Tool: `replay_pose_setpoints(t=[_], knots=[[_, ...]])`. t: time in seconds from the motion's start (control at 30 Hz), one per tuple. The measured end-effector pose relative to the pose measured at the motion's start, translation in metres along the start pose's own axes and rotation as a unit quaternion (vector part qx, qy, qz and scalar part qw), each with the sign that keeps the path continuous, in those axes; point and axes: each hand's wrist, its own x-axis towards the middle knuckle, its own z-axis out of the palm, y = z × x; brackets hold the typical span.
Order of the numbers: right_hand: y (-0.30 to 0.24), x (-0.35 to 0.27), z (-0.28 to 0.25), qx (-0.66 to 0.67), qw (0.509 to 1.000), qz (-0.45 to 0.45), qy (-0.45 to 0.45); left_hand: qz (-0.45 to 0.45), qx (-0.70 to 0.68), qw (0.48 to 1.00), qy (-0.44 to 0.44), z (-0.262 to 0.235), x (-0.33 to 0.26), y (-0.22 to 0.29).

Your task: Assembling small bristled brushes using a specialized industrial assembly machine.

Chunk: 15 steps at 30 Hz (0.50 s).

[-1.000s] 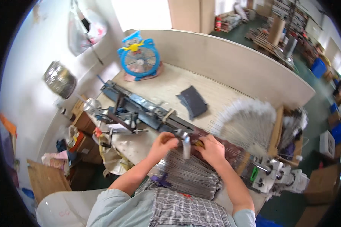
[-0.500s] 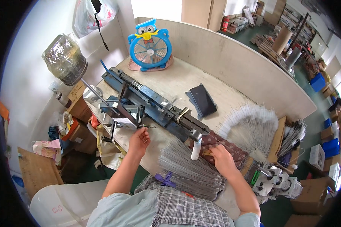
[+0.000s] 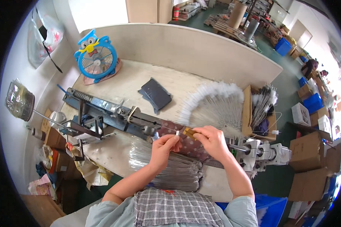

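Hands meet over dotted cloth pad (image 3: pixel 185 145) | left hand (image 3: pixel 163 145) pinches small white tip; right hand (image 3: pixel 212 140) grips thin brass-coloured piece (image 3: pixel 190 133) | grey wire bundle (image 3: pixel 166 166) lies beneath; fluffy white brush fan (image 3: pixel 216 106) beyond, on pale wooden bench (image 3: pixel 129 81)

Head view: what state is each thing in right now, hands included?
left hand: raised over the bench, fingertips pinching a small white piece
right hand: closed on a small brass-coloured piece
bundle of thin metal wires: lying flat on the bench under the hands
white-tipped brushes: fanned out flat
blue owl-shaped fan: standing upright; running or not, cannot tell
long metal machine: lying across the bench
dark pad: lying flat
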Motion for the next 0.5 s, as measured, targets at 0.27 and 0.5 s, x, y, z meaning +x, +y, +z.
replay_pose_setpoints(t=[0.27,0.5], knots=[[0.007,-0.012,-0.02,0.129,0.989,0.048,-0.049,-0.007,0.061,0.998,-0.029,0.015,0.019,-0.019],[-0.006,0.001,-0.021,-0.063,0.99,-0.126,-0.019,0.016,0.02,0.996,0.081,0.003,0.009,-0.004]])
